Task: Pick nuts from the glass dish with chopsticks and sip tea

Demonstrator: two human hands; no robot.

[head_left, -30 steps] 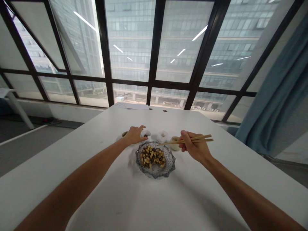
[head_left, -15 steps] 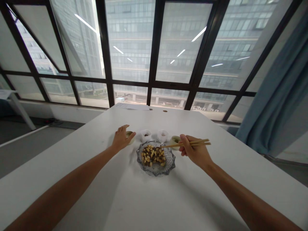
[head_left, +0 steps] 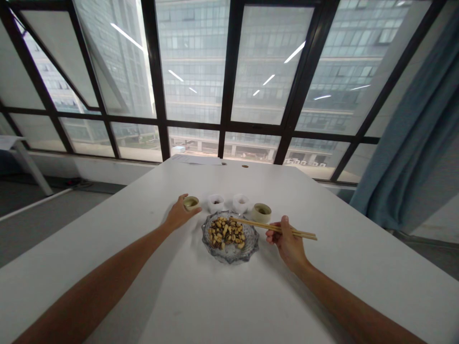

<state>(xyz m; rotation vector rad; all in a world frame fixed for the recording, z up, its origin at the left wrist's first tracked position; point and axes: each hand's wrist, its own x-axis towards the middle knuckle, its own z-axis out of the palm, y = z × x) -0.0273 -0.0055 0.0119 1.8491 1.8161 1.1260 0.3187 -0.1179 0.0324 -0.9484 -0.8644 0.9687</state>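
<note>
My left hand (head_left: 181, 212) is curved around the near-left side of a small green cup (head_left: 191, 203), thumb and fingers on either side of it. Wooden chopsticks (head_left: 265, 225) are held in my right hand (head_left: 287, 239), their tips over the far part of a scalloped glass dish (head_left: 251, 243). Nuts and dark seeds (head_left: 225, 233) lie in that dish. Whether the tips pinch a piece is too small to tell. Behind the dish stand two white cups (head_left: 216, 203), (head_left: 240, 203), one with dark bits inside. A second green cup (head_left: 261, 213) is at their right.
The white table (head_left: 201, 301) reaches toward tall windows. Papers (head_left: 199, 160) and a small brown disc (head_left: 245, 166) lie at its far edge. A blue curtain (head_left: 405, 143) hangs at the right, and another table (head_left: 28, 165) stands at the far left.
My left hand has lowered and closed in around the left green cup, which shows more now. My right hand has moved nearer to me, uncovering the right green cup, and the chopsticks now slope the other way.
</note>
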